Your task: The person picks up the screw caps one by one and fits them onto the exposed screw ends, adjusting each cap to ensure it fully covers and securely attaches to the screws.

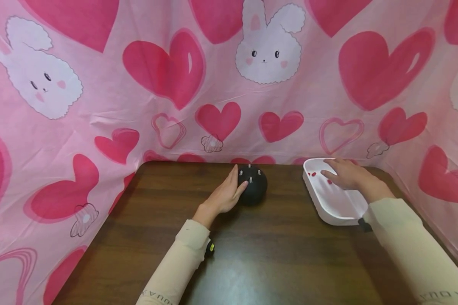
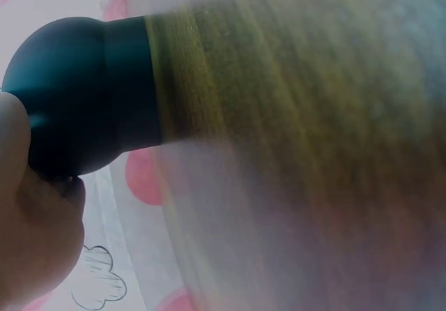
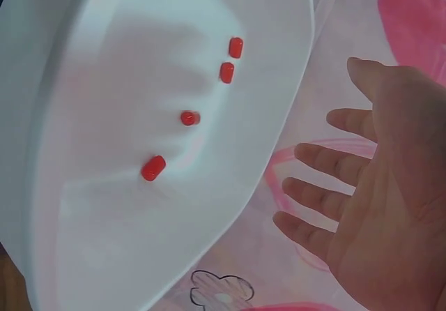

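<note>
A black ball-shaped piece (image 1: 255, 192) with several small metal pegs (image 1: 250, 180) on top stands near the back edge of the table. Its cylindrical base (image 2: 132, 81) shows in the left wrist view. My left hand (image 1: 223, 195) rests against its left side, fingers fairly straight and thumb touching the near face. Over the back of a white tray (image 1: 316, 201), my right hand (image 1: 347, 173) hovers with fingers spread and nothing held. Several small red bead-like pieces (image 3: 188, 118) lie scattered on the tray floor, apart from the right fingers.
The brown wooden table (image 1: 229, 262) carries the tray at its right side. A pink cloth (image 1: 221, 89) with hearts and rabbits hangs behind and along both sides. Dark wrist-worn devices show at the left cuff (image 1: 198, 231) and beneath the right cuff (image 1: 393, 216).
</note>
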Tool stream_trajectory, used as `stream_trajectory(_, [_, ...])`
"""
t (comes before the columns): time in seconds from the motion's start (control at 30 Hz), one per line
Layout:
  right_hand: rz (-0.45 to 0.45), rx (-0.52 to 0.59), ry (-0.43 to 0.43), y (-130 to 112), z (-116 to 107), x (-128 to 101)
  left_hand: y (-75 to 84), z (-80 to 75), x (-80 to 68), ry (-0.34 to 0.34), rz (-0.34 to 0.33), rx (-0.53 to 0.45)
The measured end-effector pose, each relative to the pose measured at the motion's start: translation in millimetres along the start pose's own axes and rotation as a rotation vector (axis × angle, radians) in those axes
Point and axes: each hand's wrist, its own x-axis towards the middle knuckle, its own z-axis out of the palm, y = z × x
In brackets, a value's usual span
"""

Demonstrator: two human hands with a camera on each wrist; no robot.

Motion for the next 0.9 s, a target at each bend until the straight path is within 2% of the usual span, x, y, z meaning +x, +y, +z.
stream_trajectory(0.53, [0.005, 0.105, -0.080, 27.8, 9.3, 11.0, -0.7, -2.3, 1.1, 0.001, -0.002, -0.009])
stream_trajectory(0.9, [0.048, 0.178, -0.174, 29.3, 11.1, 17.1, -0.2, -1.9, -1.5, 0.000, -0.024, -0.017])
